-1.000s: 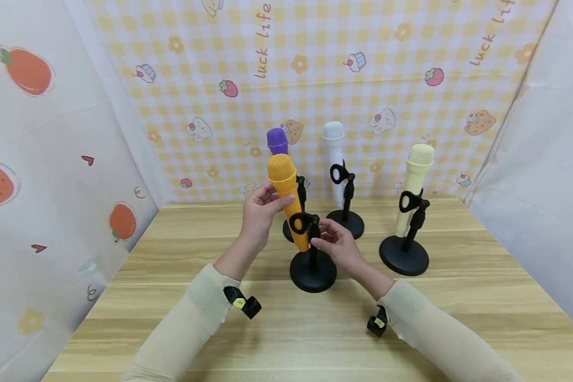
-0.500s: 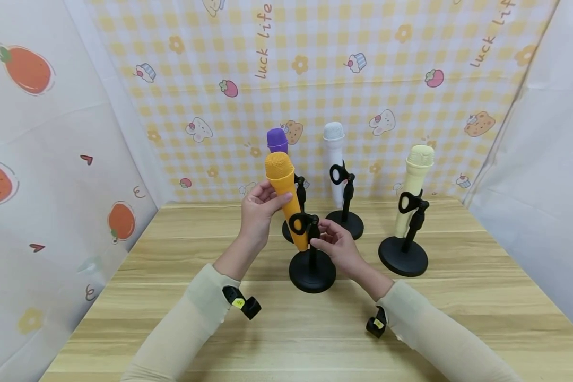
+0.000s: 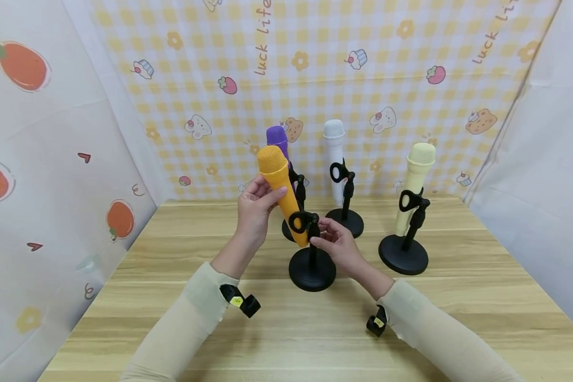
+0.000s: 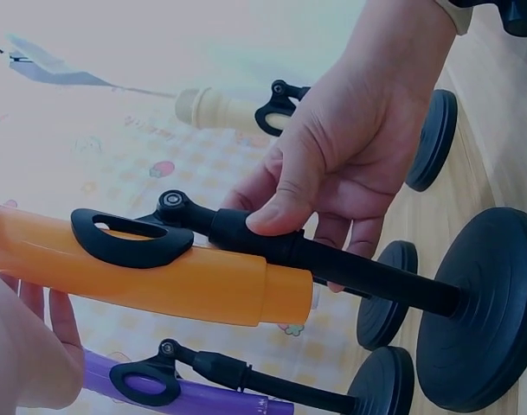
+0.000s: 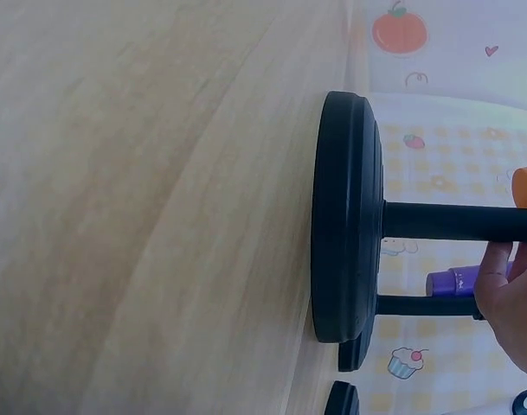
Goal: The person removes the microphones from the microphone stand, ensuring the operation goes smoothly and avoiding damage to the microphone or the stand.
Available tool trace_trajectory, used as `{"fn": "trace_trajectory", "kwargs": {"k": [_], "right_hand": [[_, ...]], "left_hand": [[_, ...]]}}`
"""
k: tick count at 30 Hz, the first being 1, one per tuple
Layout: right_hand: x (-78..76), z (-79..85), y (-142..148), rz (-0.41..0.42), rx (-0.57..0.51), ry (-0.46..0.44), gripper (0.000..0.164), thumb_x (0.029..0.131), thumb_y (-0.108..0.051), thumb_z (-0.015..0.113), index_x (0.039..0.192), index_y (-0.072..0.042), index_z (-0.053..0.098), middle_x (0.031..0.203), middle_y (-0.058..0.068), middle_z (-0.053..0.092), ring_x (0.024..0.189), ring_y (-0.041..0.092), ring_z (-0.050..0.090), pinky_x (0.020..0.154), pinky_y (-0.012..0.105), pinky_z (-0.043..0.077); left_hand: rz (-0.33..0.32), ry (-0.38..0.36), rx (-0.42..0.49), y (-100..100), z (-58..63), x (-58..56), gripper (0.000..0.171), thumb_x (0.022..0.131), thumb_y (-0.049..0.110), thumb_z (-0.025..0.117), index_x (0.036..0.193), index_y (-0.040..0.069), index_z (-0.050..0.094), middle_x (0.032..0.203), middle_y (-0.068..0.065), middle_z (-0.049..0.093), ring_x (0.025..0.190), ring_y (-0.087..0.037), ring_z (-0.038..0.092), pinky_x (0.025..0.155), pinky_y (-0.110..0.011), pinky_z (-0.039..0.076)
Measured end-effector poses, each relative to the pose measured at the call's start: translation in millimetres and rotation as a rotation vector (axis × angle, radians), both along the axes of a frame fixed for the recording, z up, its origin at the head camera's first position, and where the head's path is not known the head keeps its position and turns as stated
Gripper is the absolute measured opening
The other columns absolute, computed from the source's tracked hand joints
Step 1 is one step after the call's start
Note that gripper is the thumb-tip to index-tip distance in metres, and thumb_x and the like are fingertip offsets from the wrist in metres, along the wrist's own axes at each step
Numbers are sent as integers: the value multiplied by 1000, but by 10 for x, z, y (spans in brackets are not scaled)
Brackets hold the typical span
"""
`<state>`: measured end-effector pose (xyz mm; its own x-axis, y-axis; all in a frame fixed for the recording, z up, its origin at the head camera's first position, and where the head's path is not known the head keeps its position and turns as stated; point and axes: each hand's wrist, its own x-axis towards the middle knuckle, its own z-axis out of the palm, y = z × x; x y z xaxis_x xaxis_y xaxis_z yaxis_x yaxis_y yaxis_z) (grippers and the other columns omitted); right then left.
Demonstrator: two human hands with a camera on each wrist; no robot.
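An orange microphone [image 3: 286, 199] leans in the ring clip of the nearest black microphone stand [image 3: 312, 270], its lower end poking out below the clip. My left hand [image 3: 254, 209] grips the orange body just under the head, thumb across its front. With thumb and fingers, my right hand [image 3: 338, 245] pinches the upper part of the stand's pole. In the left wrist view the clip [image 4: 133, 238] wraps the orange handle, and the right thumb [image 4: 285, 207] presses on the pole's collar. The right wrist view shows the stand's round base [image 5: 345, 216] flat on the table.
Behind stand a purple microphone [image 3: 277, 137] and a white microphone [image 3: 334, 143], each in a black stand. A pale yellow microphone [image 3: 416, 170] is in its stand at the right. A checked cloth [image 3: 196, 79] hangs behind the wooden table [image 3: 172, 249].
My left hand and the orange microphone have shifted slightly left and up, and the microphone leans further left. The right hand and the stand have stayed nearly in place.
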<state>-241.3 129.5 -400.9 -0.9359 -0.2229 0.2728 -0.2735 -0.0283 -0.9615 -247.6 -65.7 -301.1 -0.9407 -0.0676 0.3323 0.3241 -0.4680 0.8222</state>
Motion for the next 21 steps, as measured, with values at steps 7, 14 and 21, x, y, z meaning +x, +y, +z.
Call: {"fn": "trace_trajectory", "kwargs": {"k": [7,14,21], "right_hand": [[-8,0,0,0,-7,-21,36,89,-1,69,123,1,57,105,15,56,87,24,53,80,25,49],[-9,-1,2,-6,0,2,35,89,-1,69,122,1,58,103,12,57,86,26,53,79,25,50],[-10,0,2,-15,7,-8,35,89,-1,69,122,0,58,103,10,57,87,25,54,80,25,50]], "left_hand": [[5,12,32,0,25,-1,26,82,-7,70,99,13,67,101,-2,70,88,-15,63,70,-24,50],[1,51,55,-27,53,-5,25,81,-10,68,86,14,65,93,-1,70,82,-14,63,66,-23,49],[-2,33,82,-43,67,-18,25,81,-11,68,85,14,65,92,-1,70,82,-15,62,65,-23,48]]}}
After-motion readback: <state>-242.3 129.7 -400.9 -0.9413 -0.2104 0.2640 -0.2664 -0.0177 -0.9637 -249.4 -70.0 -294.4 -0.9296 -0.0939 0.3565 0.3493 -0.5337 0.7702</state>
